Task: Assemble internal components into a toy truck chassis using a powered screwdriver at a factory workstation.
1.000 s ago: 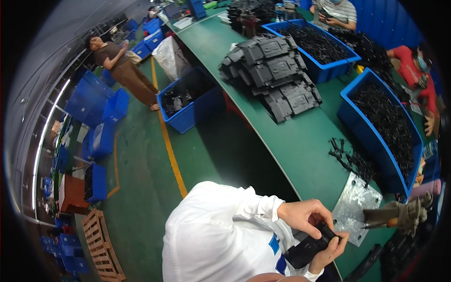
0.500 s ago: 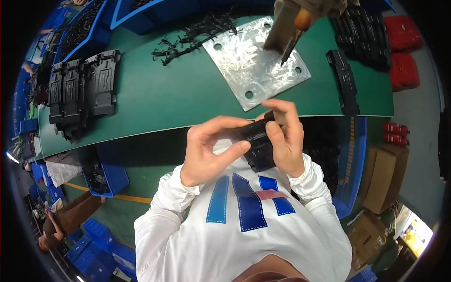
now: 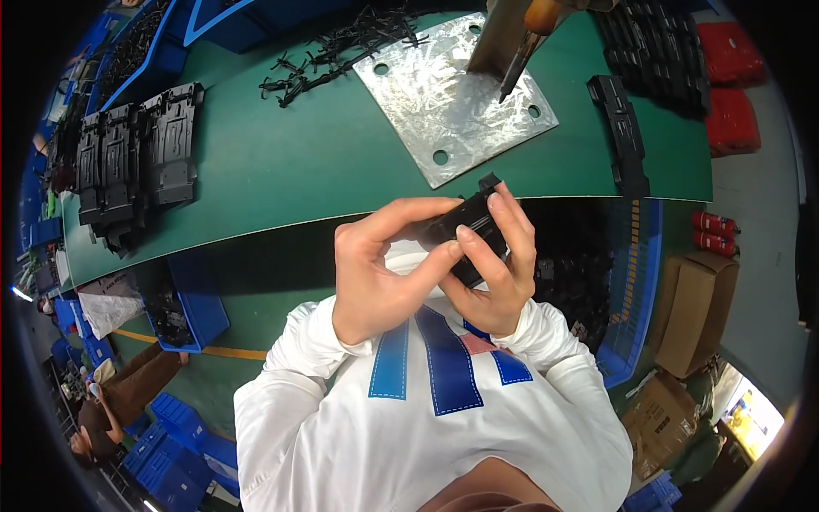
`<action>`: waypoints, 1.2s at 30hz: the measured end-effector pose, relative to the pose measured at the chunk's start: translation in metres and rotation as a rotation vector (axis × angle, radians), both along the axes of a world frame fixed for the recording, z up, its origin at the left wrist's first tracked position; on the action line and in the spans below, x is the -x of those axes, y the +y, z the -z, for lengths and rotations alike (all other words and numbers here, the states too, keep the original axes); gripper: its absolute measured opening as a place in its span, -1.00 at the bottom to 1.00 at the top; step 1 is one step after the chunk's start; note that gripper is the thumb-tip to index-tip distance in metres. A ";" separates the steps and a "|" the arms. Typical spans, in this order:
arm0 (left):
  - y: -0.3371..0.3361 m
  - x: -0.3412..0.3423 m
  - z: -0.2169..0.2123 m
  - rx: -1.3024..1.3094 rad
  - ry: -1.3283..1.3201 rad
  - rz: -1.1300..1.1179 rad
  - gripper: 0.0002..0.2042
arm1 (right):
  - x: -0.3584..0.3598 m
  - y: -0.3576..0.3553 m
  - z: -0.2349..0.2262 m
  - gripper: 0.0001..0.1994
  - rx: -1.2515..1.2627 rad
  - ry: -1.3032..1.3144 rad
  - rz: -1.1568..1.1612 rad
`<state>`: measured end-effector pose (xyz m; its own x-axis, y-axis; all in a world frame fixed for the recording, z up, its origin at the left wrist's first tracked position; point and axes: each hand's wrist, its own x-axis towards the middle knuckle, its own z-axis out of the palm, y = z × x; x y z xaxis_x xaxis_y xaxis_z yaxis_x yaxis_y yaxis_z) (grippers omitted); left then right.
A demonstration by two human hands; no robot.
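Note:
Between my two hands, just off the near edge of the green table, is a black plastic part [image 3: 474, 218], long and narrow, tilted up to the right. My left hand [image 3: 384, 264] grips its left side between thumb and fingers. On the right side, my right hand [image 3: 499, 264] closes round it, with fingertips pressed on its upper face. The part's underside and lower end are mostly hidden by my fingers. Beyond it lies a silver metal plate [image 3: 418, 119] with holes at its corners. A similar black part [image 3: 621, 136] lies alone to the right.
Stacked black parts stand at the left [image 3: 171, 145] and far right [image 3: 653, 51]. Thin black pieces [image 3: 341, 51] are heaped behind the plate. An orange-handled pointed tool [image 3: 527, 43] hangs over it. Blue bins [image 3: 200, 307] sit below the table edge; a cardboard box [image 3: 695, 316] stands right.
My right hand has shifted its grip, its fingers now lying across the part's face. The part is turned more upward to the right. The whole view has shifted slightly.

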<state>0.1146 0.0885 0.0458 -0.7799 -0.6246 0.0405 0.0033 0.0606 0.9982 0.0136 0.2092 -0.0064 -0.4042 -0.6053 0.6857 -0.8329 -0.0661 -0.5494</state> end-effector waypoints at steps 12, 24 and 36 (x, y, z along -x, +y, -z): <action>-0.003 -0.004 -0.007 -0.081 -0.035 0.020 -0.67 | 0.006 0.001 0.000 -0.46 0.013 -0.089 -0.096; -0.008 -0.006 -0.006 -0.186 -0.046 0.111 -0.59 | 0.015 0.001 -0.007 -0.49 -0.031 -0.150 -0.172; -0.020 0.020 0.010 -0.155 -0.044 0.252 -0.53 | 0.026 0.004 0.008 -0.45 -0.016 -0.529 -0.164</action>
